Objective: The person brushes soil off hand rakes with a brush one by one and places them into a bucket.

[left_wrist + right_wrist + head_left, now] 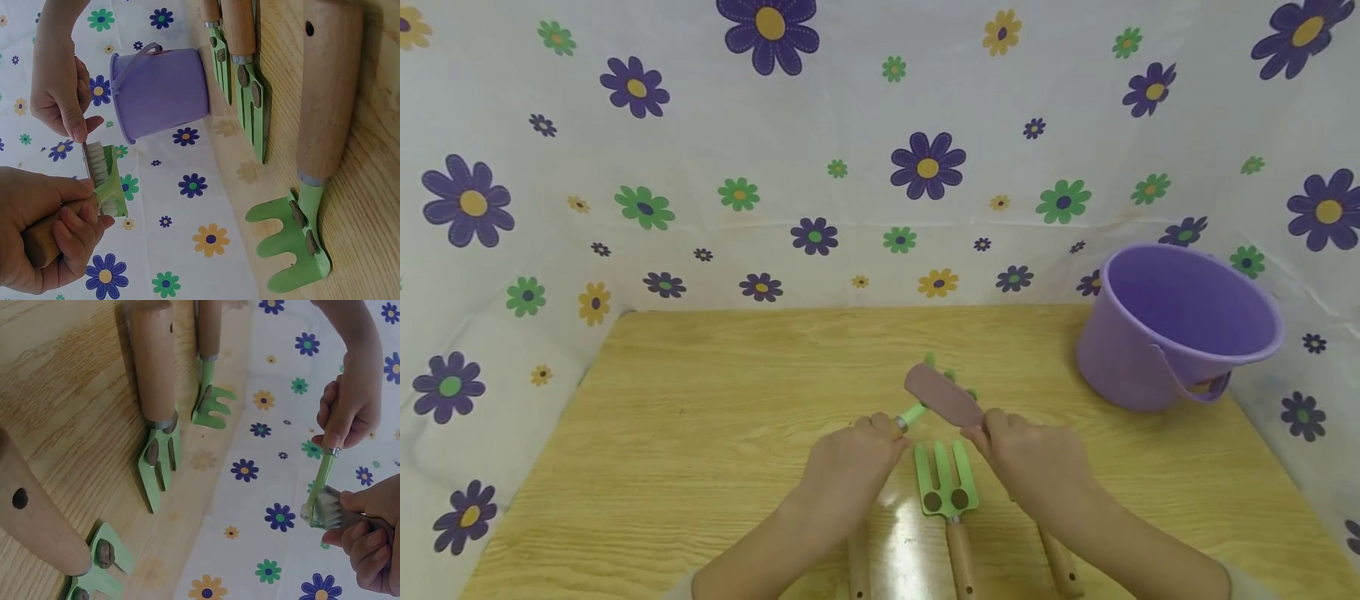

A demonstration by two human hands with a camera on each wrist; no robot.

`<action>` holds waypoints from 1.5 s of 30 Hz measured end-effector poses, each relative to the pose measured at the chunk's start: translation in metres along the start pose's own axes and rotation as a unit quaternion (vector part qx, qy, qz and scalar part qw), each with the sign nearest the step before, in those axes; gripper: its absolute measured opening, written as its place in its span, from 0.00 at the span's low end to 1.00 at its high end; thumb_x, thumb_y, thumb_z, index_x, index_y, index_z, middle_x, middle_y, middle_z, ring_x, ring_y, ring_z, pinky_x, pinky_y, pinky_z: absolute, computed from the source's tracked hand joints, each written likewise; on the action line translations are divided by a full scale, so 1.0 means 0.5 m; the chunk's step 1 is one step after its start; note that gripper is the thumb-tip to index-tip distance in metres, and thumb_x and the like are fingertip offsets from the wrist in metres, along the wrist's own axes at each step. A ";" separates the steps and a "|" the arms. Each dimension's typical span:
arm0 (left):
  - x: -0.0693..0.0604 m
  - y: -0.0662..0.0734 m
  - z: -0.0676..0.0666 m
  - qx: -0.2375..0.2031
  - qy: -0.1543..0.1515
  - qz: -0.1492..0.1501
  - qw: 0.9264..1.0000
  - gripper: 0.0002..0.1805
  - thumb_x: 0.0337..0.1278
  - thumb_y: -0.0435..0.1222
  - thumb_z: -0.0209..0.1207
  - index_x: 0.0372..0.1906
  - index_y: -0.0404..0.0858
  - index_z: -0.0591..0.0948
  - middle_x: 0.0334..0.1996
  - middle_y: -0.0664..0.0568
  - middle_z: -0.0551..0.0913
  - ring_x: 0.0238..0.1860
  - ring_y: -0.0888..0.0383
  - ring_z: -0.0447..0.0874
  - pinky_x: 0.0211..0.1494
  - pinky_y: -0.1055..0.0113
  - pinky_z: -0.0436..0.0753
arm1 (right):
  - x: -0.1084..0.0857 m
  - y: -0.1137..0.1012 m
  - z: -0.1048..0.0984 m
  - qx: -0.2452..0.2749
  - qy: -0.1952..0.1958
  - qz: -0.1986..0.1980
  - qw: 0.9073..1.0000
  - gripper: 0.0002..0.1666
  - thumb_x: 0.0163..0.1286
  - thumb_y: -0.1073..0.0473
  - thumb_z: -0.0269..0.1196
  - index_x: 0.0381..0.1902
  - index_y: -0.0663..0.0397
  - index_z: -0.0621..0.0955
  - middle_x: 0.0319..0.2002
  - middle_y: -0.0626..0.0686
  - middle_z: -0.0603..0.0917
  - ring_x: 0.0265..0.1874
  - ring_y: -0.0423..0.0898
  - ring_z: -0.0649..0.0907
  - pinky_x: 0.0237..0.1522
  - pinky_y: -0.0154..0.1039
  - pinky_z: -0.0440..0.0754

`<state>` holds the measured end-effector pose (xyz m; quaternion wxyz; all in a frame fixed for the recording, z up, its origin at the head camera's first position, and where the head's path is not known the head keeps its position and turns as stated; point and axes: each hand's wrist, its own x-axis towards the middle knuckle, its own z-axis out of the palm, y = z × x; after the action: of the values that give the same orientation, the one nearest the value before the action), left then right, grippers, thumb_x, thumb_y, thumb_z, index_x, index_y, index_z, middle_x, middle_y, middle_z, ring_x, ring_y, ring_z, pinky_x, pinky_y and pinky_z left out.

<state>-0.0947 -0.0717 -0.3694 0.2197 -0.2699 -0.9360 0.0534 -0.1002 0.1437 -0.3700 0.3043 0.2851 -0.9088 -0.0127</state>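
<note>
My left hand (pixel 853 462) grips the wooden handle of a small garden tool with a green neck (pixel 913 412). Green prong tips show past the brush in the head view, so it looks like a hand rake. My right hand (pixel 1037 462) holds a brush (pixel 943 394) with a dull mauve back. In the left wrist view its white bristles (pixel 99 164) lie against the green head (pixel 114 181) of the tool. Both are held up above the table. Below and between the hands lies a green garden fork (pixel 946 483) with two round brown lumps on it.
Wooden handles of two more tools, one left (pixel 858 562) and one right (pixel 1060 562), flank the fork on the wooden table (pixel 715 392). Brown lumps also mark a green rake (pixel 287 237). A purple bucket (pixel 1127 367) stands back right, before a flowered cloth (pixel 865 108).
</note>
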 end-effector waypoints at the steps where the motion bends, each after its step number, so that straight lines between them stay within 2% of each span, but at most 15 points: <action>1: 0.000 0.000 0.001 0.000 0.002 -0.001 1.000 0.22 0.60 0.48 0.60 0.19 0.36 0.72 0.09 0.56 0.64 0.08 0.68 0.52 0.06 0.82 0.54 | 0.000 0.000 0.003 -0.006 0.006 -0.003 1.000 0.40 0.78 0.43 0.26 0.18 0.58 0.72 0.07 0.47 0.69 0.04 0.35 0.58 0.04 0.26 0.50; 5: 0.002 -0.003 0.002 -0.019 -0.008 -0.001 1.000 0.21 0.59 0.46 0.61 0.19 0.35 0.74 0.09 0.55 0.66 0.09 0.68 0.54 0.07 0.82 0.55 | -0.002 -0.001 0.008 -0.015 0.019 -0.012 1.000 0.39 0.78 0.44 0.27 0.16 0.57 0.70 0.07 0.47 0.67 0.04 0.35 0.58 0.04 0.26 0.48; 12: 0.008 -0.013 -0.001 -0.008 -0.023 -0.006 1.000 0.22 0.58 0.47 0.61 0.18 0.37 0.73 0.09 0.56 0.64 0.09 0.68 0.52 0.06 0.80 0.56 | -0.003 0.000 0.012 -0.039 0.051 -0.032 0.997 0.37 0.79 0.47 0.29 0.15 0.58 0.69 0.06 0.48 0.67 0.02 0.37 0.61 0.03 0.27 0.49; 17: 0.012 -0.017 -0.005 -0.039 -0.042 -0.006 0.998 0.20 0.59 0.45 0.60 0.19 0.36 0.74 0.09 0.56 0.65 0.10 0.68 0.54 0.07 0.80 0.57 | -0.003 0.005 0.009 -0.054 0.062 -0.049 0.995 0.36 0.80 0.49 0.29 0.17 0.60 0.69 0.07 0.48 0.66 0.02 0.37 0.60 0.04 0.26 0.50; 21: 0.015 -0.022 -0.002 -0.056 -0.059 -0.002 0.997 0.20 0.60 0.43 0.60 0.18 0.35 0.73 0.09 0.56 0.64 0.09 0.68 0.54 0.07 0.81 0.56 | -0.002 0.009 0.005 -0.072 0.058 -0.069 0.993 0.37 0.80 0.51 0.28 0.18 0.63 0.71 0.07 0.50 0.69 0.02 0.38 0.62 0.02 0.28 0.54; 24: 0.018 -0.026 0.004 -0.056 -0.066 0.006 0.996 0.20 0.60 0.42 0.60 0.17 0.35 0.74 0.09 0.57 0.63 0.08 0.68 0.53 0.08 0.82 0.55 | 0.000 0.010 0.004 -0.095 0.052 -0.092 0.990 0.37 0.80 0.56 0.27 0.19 0.66 0.73 0.08 0.51 0.71 0.02 0.38 0.64 0.01 0.28 0.58; 27: 0.021 -0.029 0.010 -0.055 -0.069 0.007 0.996 0.19 0.60 0.42 0.60 0.18 0.35 0.75 0.09 0.56 0.64 0.08 0.68 0.53 0.08 0.82 0.55 | 0.003 0.009 0.006 -0.113 0.053 -0.116 0.985 0.34 0.79 0.64 0.28 0.20 0.68 0.75 0.07 0.49 0.69 0.02 0.36 0.62 0.01 0.27 0.57; 30: 0.023 -0.030 0.012 -0.062 -0.076 -0.002 0.995 0.19 0.60 0.42 0.60 0.19 0.35 0.76 0.09 0.56 0.65 0.09 0.68 0.54 0.08 0.81 0.57 | 0.007 0.009 0.010 -0.119 0.054 -0.128 0.983 0.33 0.76 0.70 0.27 0.18 0.68 0.75 0.07 0.48 0.66 0.04 0.34 0.58 0.01 0.26 0.55; 33: 0.025 -0.030 0.014 -0.065 -0.083 -0.012 0.994 0.19 0.60 0.43 0.60 0.19 0.35 0.75 0.10 0.56 0.65 0.09 0.68 0.55 0.07 0.80 0.59 | 0.010 0.010 0.010 -0.118 0.046 -0.133 0.983 0.33 0.74 0.72 0.26 0.21 0.71 0.76 0.08 0.50 0.70 0.03 0.35 0.61 0.01 0.27 0.58; 36: 0.027 -0.030 0.015 -0.072 -0.086 -0.017 0.994 0.19 0.60 0.42 0.60 0.18 0.36 0.74 0.10 0.56 0.65 0.10 0.67 0.56 0.08 0.80 0.59 | 0.013 0.011 0.005 -0.117 0.037 -0.132 0.984 0.24 0.70 0.74 0.36 0.23 0.73 0.77 0.10 0.53 0.75 0.03 0.37 0.66 0.01 0.28 0.61; 39: 0.030 -0.029 0.016 -0.076 -0.088 -0.017 0.993 0.18 0.61 0.42 0.60 0.19 0.36 0.75 0.11 0.56 0.65 0.10 0.67 0.56 0.08 0.80 0.59 | 0.016 0.009 -0.003 -0.130 0.028 -0.123 0.983 0.09 0.60 0.72 0.58 0.21 0.71 0.75 0.09 0.52 0.73 0.03 0.37 0.65 0.01 0.29 0.61; 41: 0.031 -0.029 0.017 -0.072 -0.086 -0.017 0.994 0.17 0.61 0.41 0.60 0.20 0.36 0.75 0.11 0.56 0.65 0.11 0.67 0.55 0.08 0.80 0.59 | 0.020 0.006 -0.010 -0.141 0.025 -0.116 0.983 0.13 0.50 0.68 0.69 0.20 0.70 0.74 0.09 0.52 0.73 0.03 0.37 0.65 0.01 0.29 0.61; 43: 0.032 -0.029 0.019 -0.055 -0.078 -0.018 0.995 0.18 0.61 0.42 0.60 0.19 0.36 0.75 0.11 0.56 0.65 0.10 0.67 0.55 0.08 0.79 0.59 | 0.023 0.002 -0.019 -0.149 0.019 -0.111 0.982 0.15 0.46 0.67 0.72 0.20 0.70 0.75 0.09 0.52 0.73 0.03 0.37 0.65 0.01 0.29 0.61; 45: 0.033 -0.030 0.022 -0.041 -0.072 -0.019 0.996 0.18 0.60 0.42 0.60 0.19 0.37 0.74 0.11 0.56 0.65 0.10 0.67 0.56 0.07 0.79 0.60 | 0.025 -0.001 -0.028 -0.153 0.020 -0.108 0.982 0.10 0.58 0.70 0.62 0.20 0.71 0.75 0.09 0.52 0.73 0.03 0.38 0.66 0.01 0.30 0.62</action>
<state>-0.1190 -0.0754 -0.3697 0.1418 -0.2564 -0.9557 0.0300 -0.1001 0.1390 -0.3518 0.3595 0.3318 -0.8538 -0.1782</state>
